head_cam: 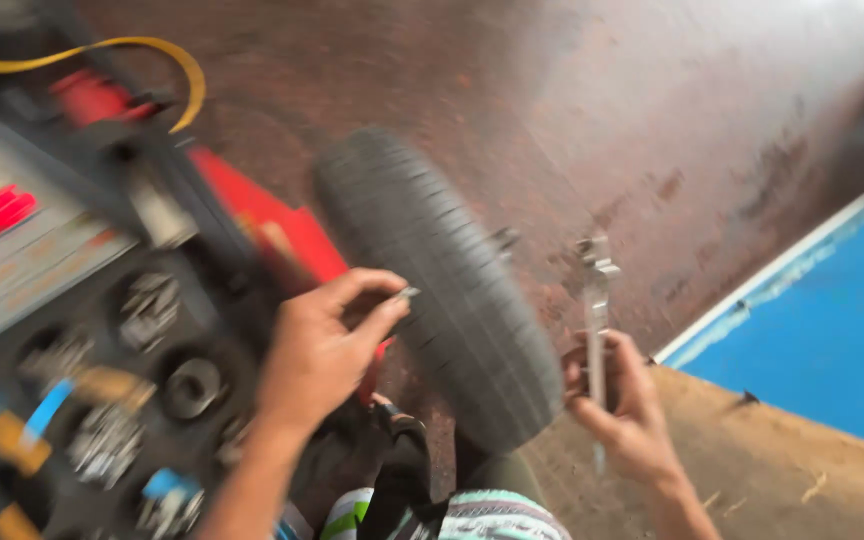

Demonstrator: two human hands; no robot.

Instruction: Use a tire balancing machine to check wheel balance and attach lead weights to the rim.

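Reddish, worn floor (pixel 592 110) fills the background, with a blue panel (pixel 832 330) at the right. I see the tyre (pixel 442 290) standing upright on a red balancing machine (pixel 272 225), tread toward me, so both sides can be reached. My left hand (pixel 317 355) pinches a small metal piece (pixel 407 293) in its fingers right at the tyre's edge. My right hand (pixel 627 400) is clenched around a metal plier-like tool (pixel 595 300), held upright just beside the tyre. Trays of small weights (pixel 147 310) lie at the left, within reach

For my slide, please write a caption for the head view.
Left hand pinches a small metal piece beside a tyre; right hand grips a metal tool.
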